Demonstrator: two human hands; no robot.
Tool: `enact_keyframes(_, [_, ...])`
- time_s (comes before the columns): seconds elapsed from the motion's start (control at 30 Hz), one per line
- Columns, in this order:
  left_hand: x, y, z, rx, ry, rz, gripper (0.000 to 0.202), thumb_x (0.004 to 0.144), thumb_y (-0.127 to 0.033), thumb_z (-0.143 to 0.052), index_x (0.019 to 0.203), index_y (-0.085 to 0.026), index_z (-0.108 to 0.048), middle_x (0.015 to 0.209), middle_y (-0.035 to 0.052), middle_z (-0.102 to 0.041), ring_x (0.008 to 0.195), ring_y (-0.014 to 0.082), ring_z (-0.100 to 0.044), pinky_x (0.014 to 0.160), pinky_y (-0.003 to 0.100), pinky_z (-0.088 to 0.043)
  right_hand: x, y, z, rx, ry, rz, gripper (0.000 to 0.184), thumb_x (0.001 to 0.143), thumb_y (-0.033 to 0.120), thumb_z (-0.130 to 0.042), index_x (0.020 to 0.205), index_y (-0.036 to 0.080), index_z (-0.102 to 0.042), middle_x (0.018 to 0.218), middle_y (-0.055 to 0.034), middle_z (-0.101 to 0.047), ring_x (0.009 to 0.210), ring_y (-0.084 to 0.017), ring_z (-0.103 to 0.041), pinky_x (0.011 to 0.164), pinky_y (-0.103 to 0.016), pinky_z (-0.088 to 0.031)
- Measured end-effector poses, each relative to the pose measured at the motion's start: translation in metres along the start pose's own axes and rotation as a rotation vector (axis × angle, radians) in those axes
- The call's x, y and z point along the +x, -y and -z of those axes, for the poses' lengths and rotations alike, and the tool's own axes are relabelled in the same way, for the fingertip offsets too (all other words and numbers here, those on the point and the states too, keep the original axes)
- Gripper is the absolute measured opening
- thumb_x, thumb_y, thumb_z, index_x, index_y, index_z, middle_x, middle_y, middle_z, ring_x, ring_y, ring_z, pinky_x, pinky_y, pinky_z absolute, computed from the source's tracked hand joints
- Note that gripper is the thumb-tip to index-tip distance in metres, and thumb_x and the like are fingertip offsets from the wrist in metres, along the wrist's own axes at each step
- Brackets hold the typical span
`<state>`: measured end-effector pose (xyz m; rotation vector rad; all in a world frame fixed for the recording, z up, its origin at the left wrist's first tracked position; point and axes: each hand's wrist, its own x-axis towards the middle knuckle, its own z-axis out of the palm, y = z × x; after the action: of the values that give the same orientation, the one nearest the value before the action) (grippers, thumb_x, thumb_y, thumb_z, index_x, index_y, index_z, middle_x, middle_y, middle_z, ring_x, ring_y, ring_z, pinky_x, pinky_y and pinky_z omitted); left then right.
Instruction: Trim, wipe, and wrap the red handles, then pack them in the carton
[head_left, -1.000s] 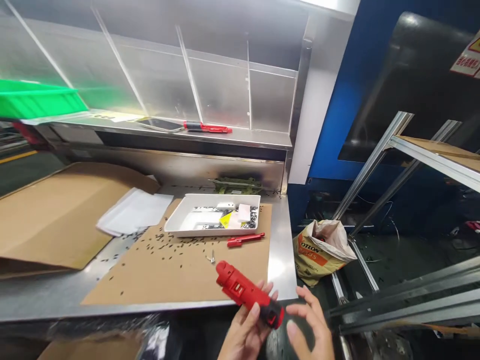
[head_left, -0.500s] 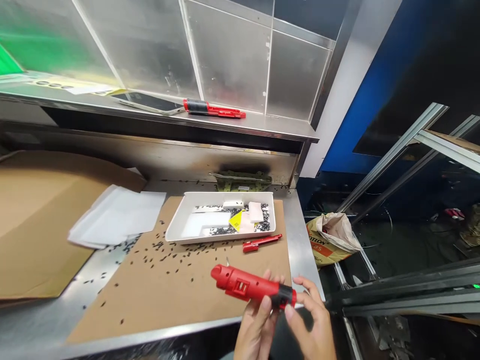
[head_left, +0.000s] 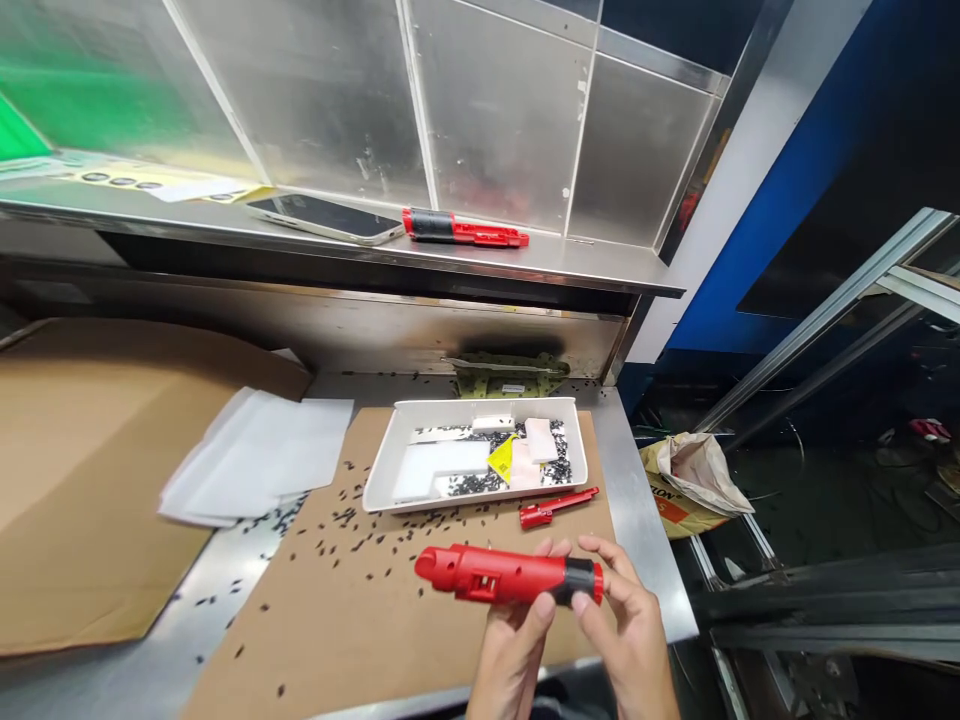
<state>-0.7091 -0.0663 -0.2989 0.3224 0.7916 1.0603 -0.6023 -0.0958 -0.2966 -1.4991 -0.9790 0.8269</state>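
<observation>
Both hands hold a red plastic housing [head_left: 487,575] with a black band at its right end; it lies almost level above the cardboard. My left hand [head_left: 514,640] is closed around its middle from below, thumb beside the black band. My right hand [head_left: 634,630] grips the right end, thumb and fingers on the black band and red rim. Just beyond, a smaller slim red plastic part [head_left: 556,508] lies on the cardboard sheet [head_left: 315,620]. Behind it stands a white tray [head_left: 379,462] with many small black pieces, white blocks and a yellow paper piece [head_left: 501,460].
A phone [head_left: 330,218] and another red-and-black housing [head_left: 465,229] rest on the metal shelf [head_left: 585,262]. White sheets [head_left: 255,455] lie on a large cardboard box [head_left: 97,470] at left. Small black pieces are scattered about. An open paper sack [head_left: 694,485] stands right of the table.
The red housing has turned slightly to lie more level, still in both hands. The view has shifted, so the table and shelf sit a little further right.
</observation>
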Motion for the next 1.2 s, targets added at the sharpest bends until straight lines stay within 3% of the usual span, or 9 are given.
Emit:
enact_keyframes(0.13, [0.011,-0.009,0.007,0.017,0.010,-0.021,0.046,0.060,-0.039,-0.088,0.102,-0.026,-0.075,0.111,0.0075,-0.074,0.123,0.0338,-0.056,0.113,0.043,-0.035,0.010,0.000,-0.012,0.017,0.034,0.020,0.033,0.082,0.049,-0.064,0.093,0.022,-0.077,0.122,-0.0119,-0.061,0.116,-0.028,-0.057,0.100,-0.037,-0.044])
enact_keyframes(0.3, [0.027,-0.010,0.027,0.152,-0.031,-0.131,0.058,0.061,-0.049,-0.084,0.112,-0.024,-0.072,0.119,0.0105,-0.071,0.124,0.0368,-0.054,0.112,0.050,-0.036,0.025,-0.005,-0.022,-0.026,0.081,0.047,0.030,0.082,0.049,-0.064,0.091,0.024,-0.077,0.117,-0.0110,-0.066,0.129,-0.032,-0.046,0.107,-0.044,-0.037])
enact_keyframes(0.37, [0.033,-0.011,0.039,0.313,-0.003,-0.213,0.051,0.066,-0.051,-0.080,0.109,-0.025,-0.073,0.119,0.0106,-0.071,0.124,0.0369,-0.054,0.112,0.051,-0.036,0.031,-0.007,-0.024,-0.024,0.132,0.048,0.027,0.082,0.046,-0.063,0.090,0.024,-0.076,0.116,-0.0108,-0.066,0.133,-0.033,-0.042,0.110,-0.048,-0.033])
enact_keyframes(0.47, [0.040,-0.016,0.054,0.562,0.100,-0.410,0.026,0.065,-0.044,-0.082,0.088,-0.031,-0.079,0.111,0.0079,-0.074,0.125,0.0368,-0.054,0.112,0.049,-0.036,0.039,-0.009,-0.028,-0.017,0.186,0.059,0.021,0.082,0.040,-0.063,0.089,0.025,-0.075,0.116,-0.0095,-0.067,0.136,-0.032,-0.039,0.113,-0.050,-0.030])
enact_keyframes(0.53, [0.041,-0.019,0.059,0.611,0.101,-0.482,0.019,0.062,-0.039,-0.085,0.079,-0.033,-0.080,0.106,0.0072,-0.075,0.127,0.0372,-0.051,0.114,0.047,-0.034,0.043,-0.009,-0.031,-0.010,0.202,0.064,0.019,0.083,0.038,-0.062,0.089,0.025,-0.075,0.117,-0.0087,-0.068,0.136,-0.032,-0.040,0.113,-0.051,-0.029])
enact_keyframes(0.67, [0.042,-0.023,0.053,0.495,0.029,-0.316,0.025,0.066,-0.044,-0.082,0.087,-0.031,-0.079,0.106,0.0072,-0.075,0.126,0.0361,-0.052,0.114,0.047,-0.034,0.043,-0.006,-0.033,0.040,0.245,0.025,0.025,0.085,0.038,-0.060,0.101,0.025,-0.073,0.128,-0.0089,-0.063,0.138,-0.030,-0.037,0.115,-0.051,-0.028])
enact_keyframes(0.87, [0.049,-0.034,0.031,-0.009,-0.058,-0.079,0.059,0.062,-0.048,-0.085,0.115,-0.027,-0.070,0.111,0.0067,-0.075,0.123,0.0319,-0.056,0.116,0.049,-0.029,0.040,-0.010,-0.026,0.112,0.230,0.033,0.026,0.082,0.042,-0.065,0.101,0.025,-0.070,0.131,-0.0112,-0.061,0.133,-0.030,-0.045,0.113,-0.052,-0.031])
enact_keyframes(1.07, [0.050,-0.036,0.031,-0.150,-0.027,0.083,0.055,0.059,-0.043,-0.088,0.109,-0.027,-0.073,0.106,0.0077,-0.076,0.117,0.0300,-0.061,0.115,0.047,-0.031,0.031,-0.015,-0.033,0.023,0.123,0.050,0.025,0.083,0.043,-0.064,0.099,0.026,-0.073,0.138,-0.0101,-0.056,0.138,-0.031,-0.039,0.115,-0.054,-0.029])
enact_keyframes(1.2, [0.049,-0.033,0.027,-0.138,0.016,0.133,0.050,0.067,-0.039,-0.084,0.113,-0.027,-0.072,0.108,0.0079,-0.075,0.115,0.0273,-0.062,0.112,0.043,-0.037,0.026,-0.014,-0.047,0.015,0.064,0.085,0.031,0.087,0.045,-0.058,0.107,0.025,-0.072,0.142,-0.0109,-0.052,0.134,-0.029,-0.045,0.112,-0.046,-0.037])
